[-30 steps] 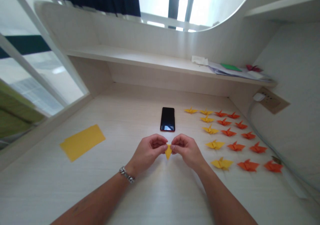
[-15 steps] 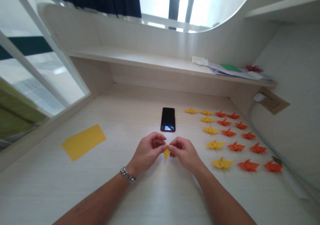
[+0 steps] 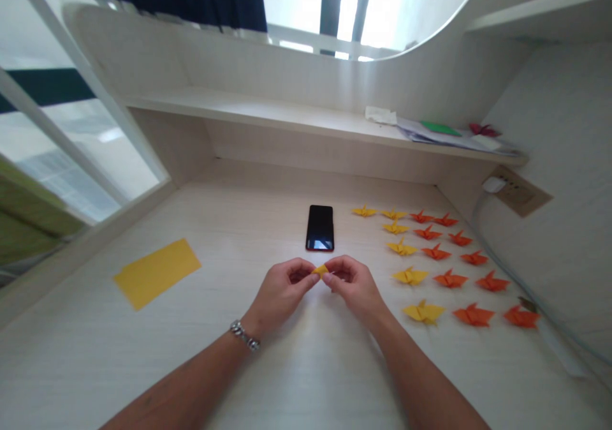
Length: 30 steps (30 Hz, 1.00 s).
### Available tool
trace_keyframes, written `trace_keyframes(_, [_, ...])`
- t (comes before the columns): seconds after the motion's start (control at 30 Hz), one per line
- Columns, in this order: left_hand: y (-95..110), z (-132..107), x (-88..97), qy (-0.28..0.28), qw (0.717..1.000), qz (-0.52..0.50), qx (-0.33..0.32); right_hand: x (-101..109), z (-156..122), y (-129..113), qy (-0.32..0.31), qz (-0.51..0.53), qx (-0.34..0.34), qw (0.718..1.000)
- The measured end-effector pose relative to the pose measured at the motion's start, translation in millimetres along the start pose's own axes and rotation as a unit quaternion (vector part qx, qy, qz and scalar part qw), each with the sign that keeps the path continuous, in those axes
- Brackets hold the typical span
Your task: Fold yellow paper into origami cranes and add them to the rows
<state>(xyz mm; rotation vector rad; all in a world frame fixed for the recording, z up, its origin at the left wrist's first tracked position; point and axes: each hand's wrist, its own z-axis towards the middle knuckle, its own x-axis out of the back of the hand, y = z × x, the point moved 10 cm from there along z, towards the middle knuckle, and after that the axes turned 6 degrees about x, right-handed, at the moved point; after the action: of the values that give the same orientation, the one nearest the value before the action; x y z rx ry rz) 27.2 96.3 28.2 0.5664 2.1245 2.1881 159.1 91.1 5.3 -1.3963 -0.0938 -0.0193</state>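
Observation:
A small folded piece of yellow paper (image 3: 320,269) is pinched between my two hands, just in front of the phone. My left hand (image 3: 283,289) grips its left side with thumb and fingers. On the other side, my right hand (image 3: 352,286) holds it the same way, and the fingertips partly cover the paper. Folded yellow paper cranes (image 3: 410,276) stand in a column to the right, beside several orange paper cranes (image 3: 451,279). Flat yellow paper sheets (image 3: 157,273) lie at the left of the desk.
A dark phone (image 3: 320,228) lies flat beyond my hands. Above the desk (image 3: 248,213) runs a shelf (image 3: 287,117) with papers (image 3: 444,135) on it. At the right, a cable (image 3: 507,267) hangs from a wall socket (image 3: 519,191) down along the desk.
The yellow paper has turned in my fingers: its point hung down toward me before, and now the piece sits higher and sideways between the fingertips. Both hands stay in nearly the same place.

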Motion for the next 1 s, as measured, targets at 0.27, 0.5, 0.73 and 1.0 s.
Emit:
trace_keyframes(0.27, [10.6, -4.4, 1.7, 0.015, 0.998, 0.038, -0.048, -3.4, -1.0, 1.8, 0.029, 0.081, -0.007, 0.996])
trace_keyframes(0.5, [21.5, -6.7, 15.3, 0.058, 0.980, 0.163, -0.103, -16.1, -4.6, 2.2, -0.024, 0.146, -0.069, 0.987])
trace_keyframes(0.73, [22.5, -8.0, 16.5, 0.044, 0.978, 0.164, -0.118, -13.9, -6.3, 7.5, -0.043, 0.122, -0.086, 0.988])
trace_keyframes(1.0, [-0.3, -0.4, 22.8, 0.063, 0.994, -0.078, -0.039, -13.7, -6.0, 7.8, -0.037, 0.138, -0.073, 0.987])
